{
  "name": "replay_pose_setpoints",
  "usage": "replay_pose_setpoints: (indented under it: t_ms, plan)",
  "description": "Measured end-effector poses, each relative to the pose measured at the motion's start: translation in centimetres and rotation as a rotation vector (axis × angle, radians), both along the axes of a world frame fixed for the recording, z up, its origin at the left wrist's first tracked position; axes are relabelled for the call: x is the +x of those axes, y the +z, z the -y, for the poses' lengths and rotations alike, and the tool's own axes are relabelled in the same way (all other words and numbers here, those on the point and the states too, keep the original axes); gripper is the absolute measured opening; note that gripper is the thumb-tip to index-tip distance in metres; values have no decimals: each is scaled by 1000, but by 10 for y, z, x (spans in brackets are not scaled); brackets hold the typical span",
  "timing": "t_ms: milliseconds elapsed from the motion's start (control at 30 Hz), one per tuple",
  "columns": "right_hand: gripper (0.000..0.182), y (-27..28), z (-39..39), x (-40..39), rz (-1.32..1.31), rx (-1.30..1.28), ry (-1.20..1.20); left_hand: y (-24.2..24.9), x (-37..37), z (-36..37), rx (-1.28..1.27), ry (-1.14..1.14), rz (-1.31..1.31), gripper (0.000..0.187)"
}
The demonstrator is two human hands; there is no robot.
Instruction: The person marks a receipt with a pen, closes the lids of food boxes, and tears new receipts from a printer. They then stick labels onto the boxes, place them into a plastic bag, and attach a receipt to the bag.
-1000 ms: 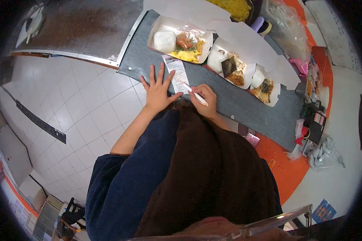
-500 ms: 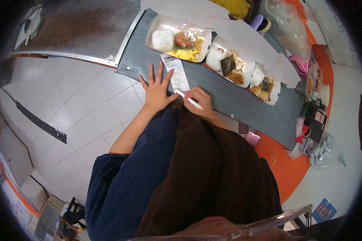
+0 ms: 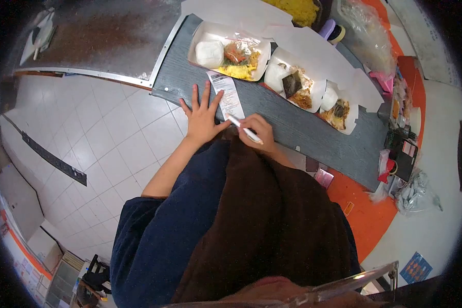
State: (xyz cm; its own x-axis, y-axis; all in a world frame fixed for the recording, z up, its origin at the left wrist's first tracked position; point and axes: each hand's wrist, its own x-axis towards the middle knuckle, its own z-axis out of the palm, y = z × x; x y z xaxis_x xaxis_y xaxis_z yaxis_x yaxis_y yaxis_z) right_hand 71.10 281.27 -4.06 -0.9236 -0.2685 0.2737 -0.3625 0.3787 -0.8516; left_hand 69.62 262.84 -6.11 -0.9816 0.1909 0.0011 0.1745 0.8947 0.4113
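Note:
A printed paper slip (image 3: pixel 226 97) lies on the grey tabletop (image 3: pixel 313 136) near its front edge. My left hand (image 3: pixel 203 119) rests flat with fingers spread, its fingertips at the slip's left edge. Closed around a white pen (image 3: pixel 247 130), my right hand (image 3: pixel 259 132) is at the slip's lower end, with the pen tip on or just above the paper. Behind the slip stands an open box (image 3: pixel 228 51) with wrapped white rice, yellow egg and vegetables. Two more open boxes, one in the middle (image 3: pixel 292 79) and one on the right (image 3: pixel 338 107), hold rice and other food.
Yellow food (image 3: pixel 299 10) fills a container at the top. A purple tape roll (image 3: pixel 327 29) and clear plastic bags (image 3: pixel 369 33) are at the upper right. On the right lie a black device (image 3: pixel 405 160) and a plastic bag (image 3: pixel 417 194). A metal-edged surface (image 3: pixel 102 36) is at the upper left.
The view has shifted slightly. The pen and my right hand have moved a little to the right relative to the slip. My left hand stays spread beside it.

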Motion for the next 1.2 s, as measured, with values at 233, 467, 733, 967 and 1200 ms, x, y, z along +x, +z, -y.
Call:
replay_pose_setpoints:
  t_ms: [233, 467, 733, 967, 1200]
  plan:
    - [14, 2, -1, -4, 61, 24, -122, 0, 0, 0, 18, 4, -13, 78]
    - [14, 3, 1, 2, 69, 3, -1, 1, 0, 1, 4, -7, -28, 78]
    - [13, 3, -4, 5, 79, 2, 6, 0, 0, 0, 25, 0, -39, 78]
    - [12, 25, -5, -7, -54, 180, -87, -2, 2, 0, 48, -7, -81, 79]
    - [17, 62, 31, -52, 378, 988, 45, -7, 9, 11, 27, -157, -117, 72]
